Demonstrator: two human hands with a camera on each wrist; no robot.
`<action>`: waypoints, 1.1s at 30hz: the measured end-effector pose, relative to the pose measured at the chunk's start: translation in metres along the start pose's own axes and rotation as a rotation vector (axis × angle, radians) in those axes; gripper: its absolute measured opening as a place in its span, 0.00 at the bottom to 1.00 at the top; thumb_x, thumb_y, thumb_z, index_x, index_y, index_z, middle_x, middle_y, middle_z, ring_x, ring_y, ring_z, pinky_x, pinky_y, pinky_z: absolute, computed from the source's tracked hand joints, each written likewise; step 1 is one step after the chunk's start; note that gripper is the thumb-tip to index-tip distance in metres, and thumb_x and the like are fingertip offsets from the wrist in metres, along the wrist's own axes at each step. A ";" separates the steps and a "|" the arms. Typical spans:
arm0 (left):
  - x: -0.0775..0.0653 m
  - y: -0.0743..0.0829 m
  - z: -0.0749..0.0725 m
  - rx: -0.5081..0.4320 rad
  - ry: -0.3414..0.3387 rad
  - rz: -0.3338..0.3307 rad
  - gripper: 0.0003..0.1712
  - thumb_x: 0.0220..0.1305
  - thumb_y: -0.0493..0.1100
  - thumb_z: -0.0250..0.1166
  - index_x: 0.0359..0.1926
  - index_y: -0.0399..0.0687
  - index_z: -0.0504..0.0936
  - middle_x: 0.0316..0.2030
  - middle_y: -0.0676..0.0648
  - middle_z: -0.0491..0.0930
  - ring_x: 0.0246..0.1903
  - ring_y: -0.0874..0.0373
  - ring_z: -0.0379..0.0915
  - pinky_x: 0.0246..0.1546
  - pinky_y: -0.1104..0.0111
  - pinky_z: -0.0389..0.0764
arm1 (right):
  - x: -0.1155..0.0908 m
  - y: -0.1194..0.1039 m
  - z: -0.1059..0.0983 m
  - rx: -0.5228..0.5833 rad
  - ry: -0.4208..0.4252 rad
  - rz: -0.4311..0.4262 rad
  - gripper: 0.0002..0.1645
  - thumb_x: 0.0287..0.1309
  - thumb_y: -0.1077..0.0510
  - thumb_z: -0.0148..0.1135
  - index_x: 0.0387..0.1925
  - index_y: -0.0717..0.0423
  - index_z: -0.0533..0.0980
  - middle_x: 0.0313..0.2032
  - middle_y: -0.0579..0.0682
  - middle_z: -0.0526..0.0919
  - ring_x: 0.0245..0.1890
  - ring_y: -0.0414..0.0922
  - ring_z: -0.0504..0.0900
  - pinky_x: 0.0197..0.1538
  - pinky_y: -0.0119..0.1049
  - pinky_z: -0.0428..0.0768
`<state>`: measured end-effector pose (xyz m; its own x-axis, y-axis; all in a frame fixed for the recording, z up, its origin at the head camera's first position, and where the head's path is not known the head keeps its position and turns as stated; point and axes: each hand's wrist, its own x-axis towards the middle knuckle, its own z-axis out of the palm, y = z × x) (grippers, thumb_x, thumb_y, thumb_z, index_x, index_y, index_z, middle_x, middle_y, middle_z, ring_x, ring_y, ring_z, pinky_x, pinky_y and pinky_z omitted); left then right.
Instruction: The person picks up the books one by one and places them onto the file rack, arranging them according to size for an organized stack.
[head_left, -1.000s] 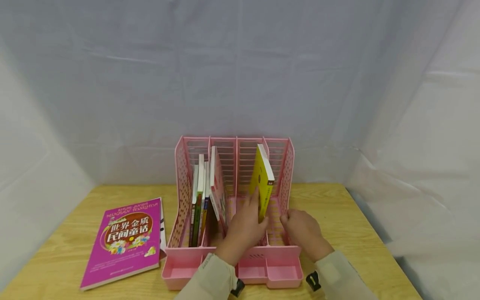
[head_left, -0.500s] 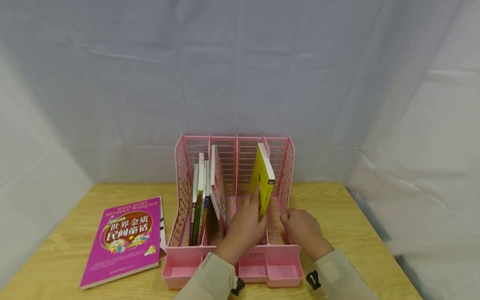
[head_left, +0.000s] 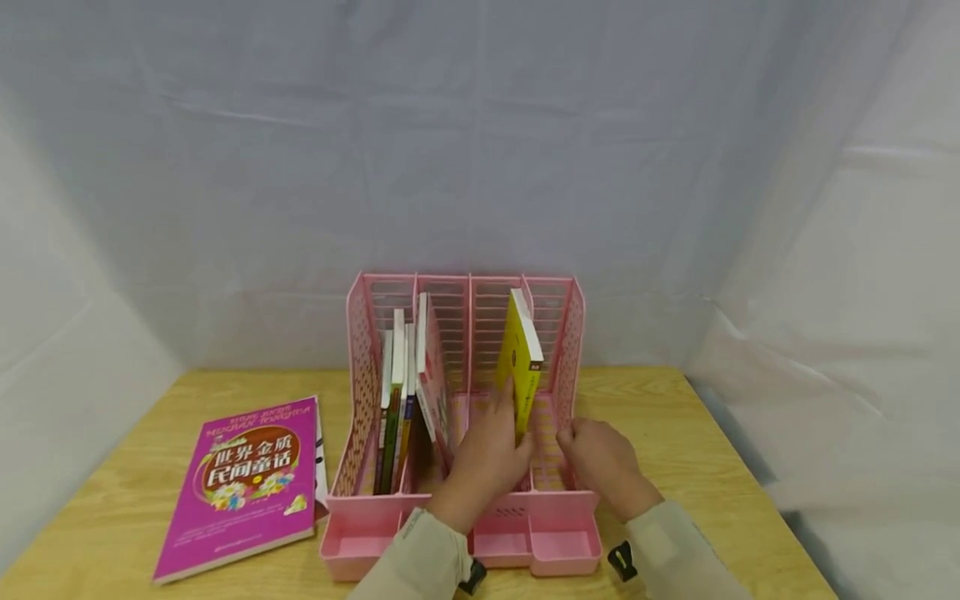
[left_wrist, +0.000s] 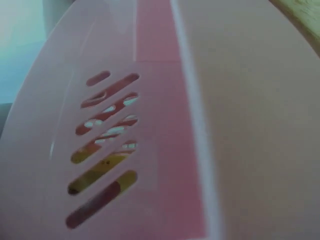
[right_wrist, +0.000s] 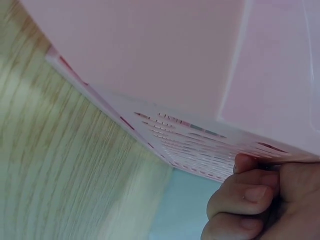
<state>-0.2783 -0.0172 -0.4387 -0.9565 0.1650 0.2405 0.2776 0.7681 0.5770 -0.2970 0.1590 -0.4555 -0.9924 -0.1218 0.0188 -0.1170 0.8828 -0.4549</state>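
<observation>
In the head view a pink desktop book rack [head_left: 555, 503] with several upright compartments stands on the table. My left hand [head_left: 486, 450] grips a yellow book [head_left: 514, 354] by its lower part, thumb near the spine and fingers along the cover. The book stands upright by the divider left of the rightmost compartment. My right hand [head_left: 600, 457] holds the rack's right side wall at its front edge. Curled fingers [right_wrist: 240, 200] show at that wall in the right wrist view. The left wrist view shows the rack's slotted front panel [left_wrist: 45, 140], not the hand's grip.
Several thin books [head_left: 393, 433] stand in the leftmost compartment, and a pink-covered book [head_left: 432, 367] leans in the one beside it. A purple book [head_left: 240, 517] lies flat on the wooden table [head_left: 645, 400] at left, over another book's edge. Pale sheeting [head_left: 480, 150] hangs behind.
The whole head view has shifted very slightly. Both hands, the yellow book and the rack keep the same places relative to one another.
</observation>
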 end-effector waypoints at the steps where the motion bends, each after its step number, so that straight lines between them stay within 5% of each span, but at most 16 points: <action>1: -0.001 0.001 0.000 0.000 0.002 0.006 0.50 0.69 0.44 0.65 0.82 0.41 0.48 0.72 0.35 0.67 0.58 0.42 0.77 0.57 0.50 0.80 | -0.001 0.000 0.000 -0.004 0.008 -0.006 0.23 0.74 0.50 0.49 0.20 0.50 0.71 0.18 0.47 0.73 0.20 0.45 0.71 0.26 0.39 0.70; 9: -0.019 0.003 -0.016 0.003 0.050 0.062 0.47 0.69 0.43 0.64 0.81 0.38 0.51 0.73 0.35 0.67 0.67 0.42 0.70 0.66 0.50 0.74 | 0.004 -0.004 0.007 -0.012 0.013 -0.029 0.23 0.73 0.51 0.49 0.19 0.50 0.70 0.18 0.47 0.72 0.20 0.45 0.71 0.25 0.39 0.70; 12: -0.039 0.008 -0.037 -0.024 0.159 0.219 0.36 0.68 0.39 0.63 0.75 0.40 0.65 0.66 0.41 0.75 0.61 0.48 0.77 0.59 0.56 0.81 | 0.004 -0.003 0.008 -0.026 0.015 -0.049 0.23 0.74 0.51 0.49 0.19 0.50 0.69 0.18 0.47 0.72 0.20 0.45 0.70 0.26 0.39 0.69; 17: -0.070 -0.002 -0.098 -0.129 0.480 0.594 0.15 0.61 0.31 0.61 0.50 0.39 0.82 0.40 0.49 0.83 0.32 0.61 0.77 0.33 0.77 0.80 | 0.001 0.000 0.005 -0.032 0.011 -0.041 0.23 0.73 0.51 0.48 0.19 0.50 0.69 0.19 0.48 0.72 0.22 0.46 0.70 0.27 0.39 0.69; 20: -0.081 -0.021 -0.142 -0.124 0.567 0.631 0.08 0.59 0.32 0.60 0.40 0.38 0.82 0.30 0.52 0.80 0.26 0.65 0.73 0.29 0.80 0.76 | -0.001 0.003 0.002 -0.038 0.013 -0.038 0.23 0.73 0.51 0.48 0.19 0.50 0.69 0.19 0.49 0.73 0.22 0.46 0.71 0.27 0.40 0.70; 23: -0.091 -0.053 -0.181 -0.032 0.571 0.487 0.05 0.61 0.33 0.62 0.37 0.39 0.83 0.25 0.54 0.79 0.24 0.66 0.73 0.27 0.80 0.75 | -0.001 0.005 0.000 -0.050 0.011 -0.043 0.23 0.74 0.50 0.48 0.20 0.51 0.70 0.20 0.49 0.73 0.22 0.47 0.72 0.28 0.42 0.73; 26: -0.101 -0.097 -0.212 0.128 0.501 0.199 0.05 0.69 0.40 0.63 0.40 0.44 0.83 0.26 0.55 0.81 0.23 0.66 0.72 0.24 0.75 0.74 | 0.001 0.004 -0.001 -0.079 0.008 -0.057 0.23 0.75 0.50 0.48 0.21 0.50 0.71 0.21 0.49 0.74 0.23 0.47 0.74 0.30 0.44 0.75; 30: -0.112 -0.162 -0.240 0.302 0.262 -0.205 0.16 0.75 0.49 0.57 0.49 0.42 0.79 0.35 0.43 0.86 0.25 0.57 0.77 0.22 0.65 0.74 | 0.002 0.002 -0.001 -0.091 -0.007 -0.071 0.23 0.75 0.50 0.46 0.22 0.51 0.72 0.21 0.50 0.75 0.24 0.47 0.75 0.30 0.45 0.77; 33: -0.118 -0.206 -0.249 0.355 0.059 -0.427 0.26 0.76 0.54 0.53 0.53 0.32 0.76 0.39 0.35 0.85 0.30 0.46 0.80 0.25 0.57 0.78 | 0.001 0.002 -0.001 -0.087 -0.014 -0.065 0.23 0.75 0.50 0.46 0.22 0.51 0.72 0.22 0.50 0.76 0.24 0.48 0.75 0.31 0.45 0.77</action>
<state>-0.2006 -0.3487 -0.3919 -0.9679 -0.2340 0.0920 -0.1909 0.9219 0.3371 -0.2978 0.1611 -0.4551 -0.9820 -0.1859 0.0333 -0.1847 0.9087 -0.3744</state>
